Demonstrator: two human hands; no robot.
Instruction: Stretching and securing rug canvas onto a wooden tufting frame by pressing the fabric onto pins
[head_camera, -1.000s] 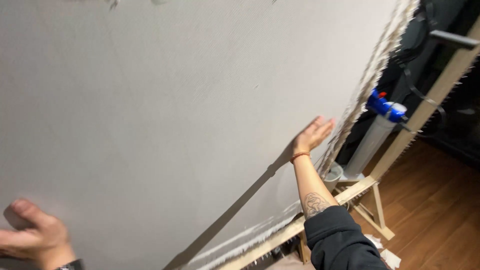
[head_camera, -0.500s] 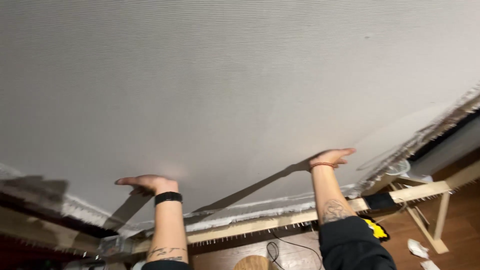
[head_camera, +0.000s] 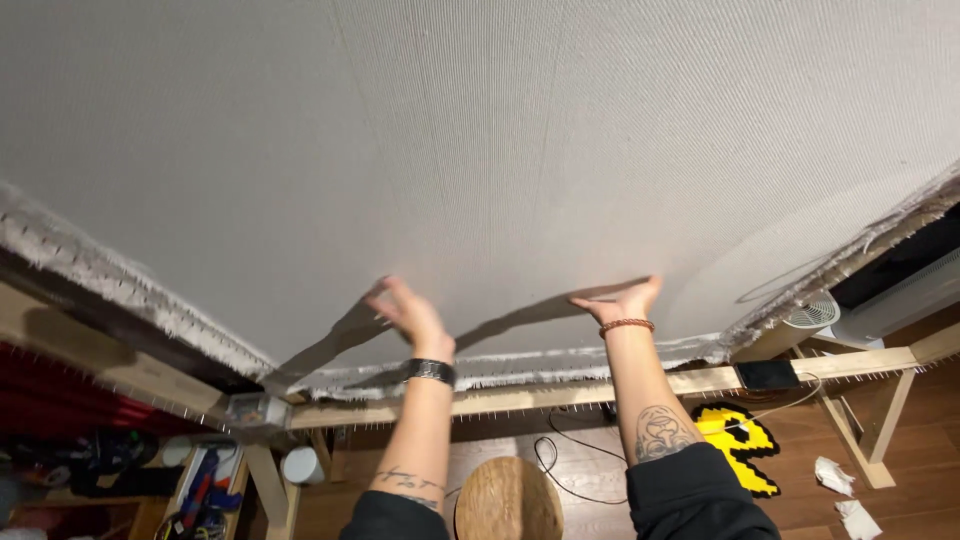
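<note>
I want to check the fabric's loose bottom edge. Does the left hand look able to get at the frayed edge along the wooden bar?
Probably yes. The left hand lies open on the white cloth just above the frayed edge at the wooden frame bar, with nothing between them.

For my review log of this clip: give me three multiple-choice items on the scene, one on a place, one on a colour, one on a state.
1. Where do both hands rest?
A. on the round stool
B. on the stretched cloth
C. on the floor

2. What colour is the band on the right wrist?
A. orange-red
B. green
C. white

3. How are the hands?
A. clenched on a tool
B. open and flat
C. clasped together

Answers: 1 B, the left hand and right hand press the cloth above the wooden frame; 2 A, the wrist band is orange-red; 3 B, fingers are spread and hold nothing.
</note>
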